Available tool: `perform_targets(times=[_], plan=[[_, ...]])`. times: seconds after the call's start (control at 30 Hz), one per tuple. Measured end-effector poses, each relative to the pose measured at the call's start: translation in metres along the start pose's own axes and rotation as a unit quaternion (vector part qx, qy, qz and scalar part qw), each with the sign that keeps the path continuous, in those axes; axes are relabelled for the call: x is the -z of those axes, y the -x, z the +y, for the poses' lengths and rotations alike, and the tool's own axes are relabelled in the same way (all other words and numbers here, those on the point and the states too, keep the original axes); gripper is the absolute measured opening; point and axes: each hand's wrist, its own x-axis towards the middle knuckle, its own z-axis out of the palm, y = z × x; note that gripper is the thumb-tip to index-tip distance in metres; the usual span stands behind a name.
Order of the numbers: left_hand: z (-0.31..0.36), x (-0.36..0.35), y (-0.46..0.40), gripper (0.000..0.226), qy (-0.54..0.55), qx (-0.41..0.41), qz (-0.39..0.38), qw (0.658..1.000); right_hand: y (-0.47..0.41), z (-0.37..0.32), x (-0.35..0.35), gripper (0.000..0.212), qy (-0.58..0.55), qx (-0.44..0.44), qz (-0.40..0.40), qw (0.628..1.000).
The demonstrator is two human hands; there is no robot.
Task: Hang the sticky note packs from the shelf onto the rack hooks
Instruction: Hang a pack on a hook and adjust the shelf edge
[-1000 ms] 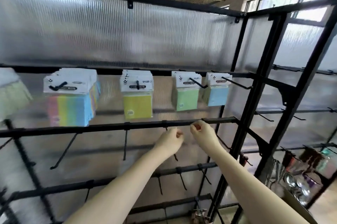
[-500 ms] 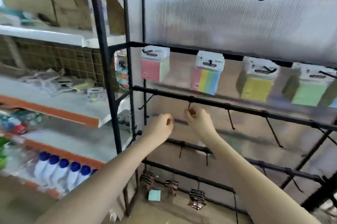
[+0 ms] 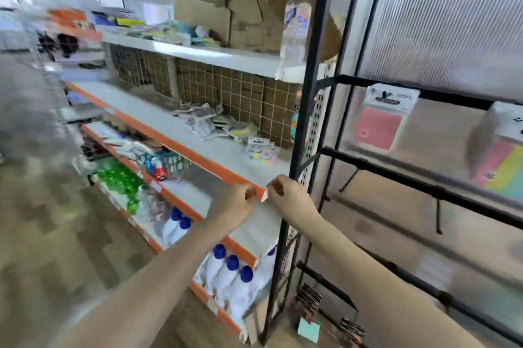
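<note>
A pile of sticky note packs (image 3: 215, 122) lies on the white shelf (image 3: 226, 155) with the orange front edge, and one pastel pack (image 3: 261, 149) sits apart nearer me. On the black rack (image 3: 396, 175) at the right hang a pink pack (image 3: 383, 118) and a multicolour pack (image 3: 503, 160). My left hand (image 3: 235, 204) and my right hand (image 3: 291, 196) are held side by side in front of the shelf's edge, fingers loosely curled, holding nothing.
Cardboard boxes (image 3: 226, 16) and a clear bottle (image 3: 295, 24) stand on the top shelf. White bottles with blue caps (image 3: 226, 271) and green items (image 3: 121, 180) fill the lower shelves. A light blue pack (image 3: 308, 329) lies on the floor by the rack's foot.
The view has swung left from the rack to the shelf. Both hands stayed together in front of me and still hold nothing.
</note>
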Motion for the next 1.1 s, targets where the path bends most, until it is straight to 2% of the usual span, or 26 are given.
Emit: perform_targets(times=[0.13, 0.3, 0.4, 0.77, 0.97, 1.1], plan=[[-0.052, 0.011, -0.04, 0.021, -0.03, 0.027, 0.005, 0.999, -0.06, 0.0, -0.047, 0.022, 0.015, -0.006, -0.054, 0.998], [-0.107, 0.022, -0.101, 0.014, -0.082, 0.044, -0.026, 0.995, -0.138, 0.001, -0.097, 0.021, 0.023, -0.037, -0.072, 0.996], [-0.132, 0.026, -0.136, 0.018, -0.104, 0.04, -0.041, 0.993, -0.18, 0.0, -0.117, 0.025, 0.03, -0.05, -0.085, 0.995], [-0.185, 0.007, -0.233, 0.025, -0.082, 0.043, -0.073, 0.993, -0.266, 0.017, -0.163, 0.035, 0.096, -0.116, -0.066, 0.986], [-0.195, -0.015, -0.303, 0.031, -0.081, -0.016, -0.093, 0.992, -0.306, 0.043, -0.175, 0.041, 0.166, -0.147, -0.025, 0.975], [-0.204, -0.025, -0.358, 0.037, -0.09, -0.077, -0.098, 0.988, -0.334, 0.053, -0.188, 0.055, 0.262, -0.169, 0.008, 0.95]])
